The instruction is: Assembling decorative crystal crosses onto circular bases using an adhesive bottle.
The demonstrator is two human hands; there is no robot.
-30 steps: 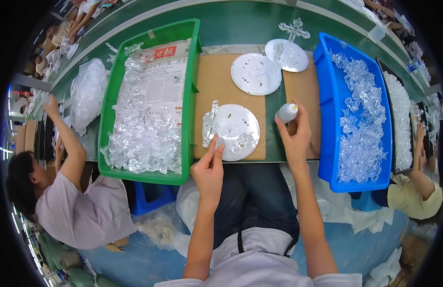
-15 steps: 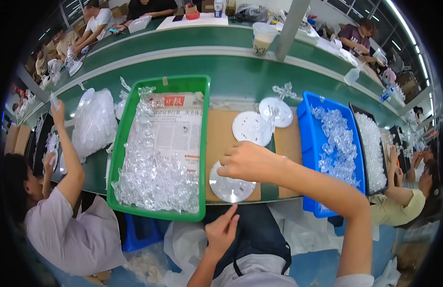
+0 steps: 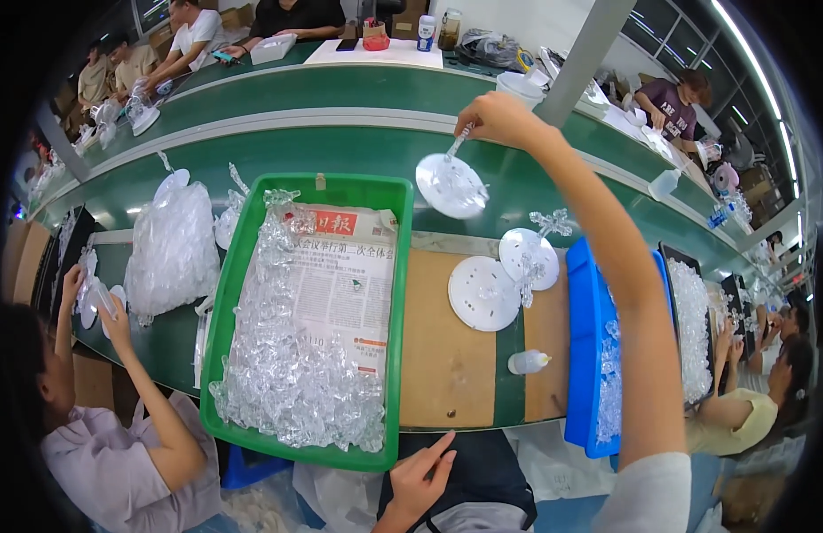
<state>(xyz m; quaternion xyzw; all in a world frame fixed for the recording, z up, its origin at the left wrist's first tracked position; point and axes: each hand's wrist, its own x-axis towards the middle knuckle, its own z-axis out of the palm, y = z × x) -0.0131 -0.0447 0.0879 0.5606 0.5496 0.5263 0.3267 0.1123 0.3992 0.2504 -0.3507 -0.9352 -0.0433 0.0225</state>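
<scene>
My right hand [image 3: 502,121] is raised over the far part of the green bench. Its fingers pinch the clear stem of a round white disc [image 3: 445,185], which hangs tilted with clear pieces at its edge. Low at the bench's front edge is my left hand [image 3: 419,481], index finger stretched out and nothing in it. Two more white discs lie on the brown board [image 3: 447,382]: one dotted with small dark spots [image 3: 475,302], the other [image 3: 520,252] overlapping it and bearing clear plastic parts. Close by, a small white bottle [image 3: 529,361] lies on its side.
Left of the board, a green tray [image 3: 404,311] holds newspaper and heaped clear plastic pieces. A blue bin [image 3: 582,355] with similar pieces stands right, partly behind my forearm. Beyond is a black tray [image 3: 693,329]. A grey post [image 3: 582,67] rises behind. Co-workers sit on both sides and opposite.
My right hand has moved up and away from the board's front, lifting a white disc by its stem. The small bottle has come into view. My left hand stays near the front edge.
</scene>
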